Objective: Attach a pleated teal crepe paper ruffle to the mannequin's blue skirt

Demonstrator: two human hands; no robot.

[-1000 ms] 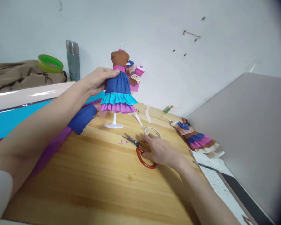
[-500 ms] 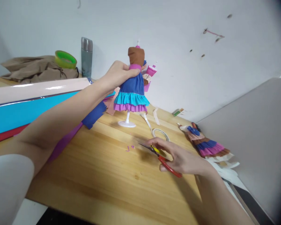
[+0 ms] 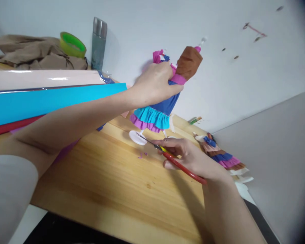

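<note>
My left hand (image 3: 155, 84) is closed around the waist of a small dress form (image 3: 189, 62), which leans to the right. It wears a brown top, a pink waistband and a blue skirt with ruffles (image 3: 152, 118) in turquoise and purple. Its white round base (image 3: 135, 137) is tilted. In my right hand (image 3: 185, 154) is a pair of red-handled scissors (image 3: 178, 164), the blades pointing left in front of the base. Tiny purple scraps (image 3: 142, 155) lie on the table below the blade tips.
Sheets of pink, turquoise and red material (image 3: 53, 100) lie at the left. Behind them are a brown cloth (image 3: 35, 56), a green tape roll (image 3: 73, 45) and a grey bottle (image 3: 99, 44). Another layered doll dress (image 3: 223, 156) lies at the right by a grey panel (image 3: 277, 145).
My left hand has tipped the dress form over to the right, from upright to slanting. The scissors have moved left and up, closer to the base and the ruffled hem.
</note>
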